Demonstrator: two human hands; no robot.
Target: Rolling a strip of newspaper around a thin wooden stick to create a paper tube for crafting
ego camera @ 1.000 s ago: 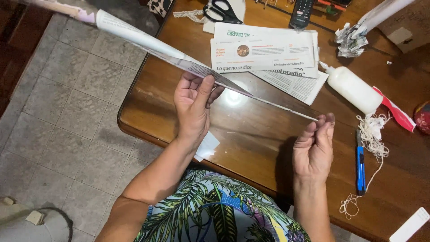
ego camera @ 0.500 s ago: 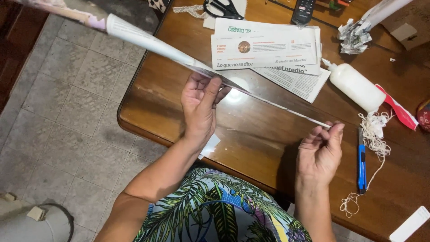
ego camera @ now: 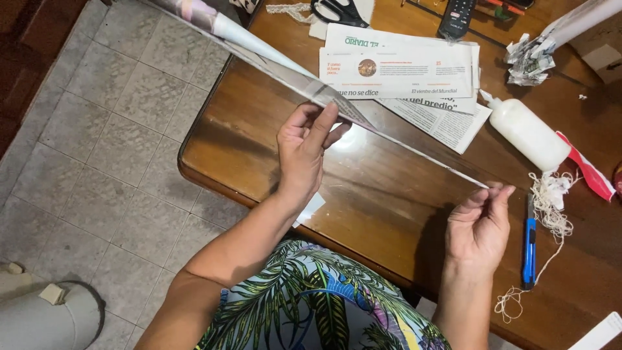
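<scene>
A long, thin rolled paper tube (ego camera: pixel 272 61) runs from the upper left, out over the floor, down to the right above the wooden table (ego camera: pixel 382 207). My left hand (ego camera: pixel 306 149) supports its middle with flat fingers against the roll. My right hand (ego camera: pixel 481 227) pinches the tube's narrow tip between thumb and fingertips, near the table's front edge.
Folded newspaper sheets (ego camera: pixel 402 71) lie at the back of the table, with scissors (ego camera: pixel 337 11) and a remote control (ego camera: pixel 457 18) behind them. A white glue bottle (ego camera: pixel 526 133), a blue utility knife (ego camera: pixel 530 243), tangled string (ego camera: pixel 551 201) and a crumpled paper piece (ego camera: pixel 528 59) sit at the right.
Both hands have shifted slightly right along with the tube. The grip on the tube looks the same.
</scene>
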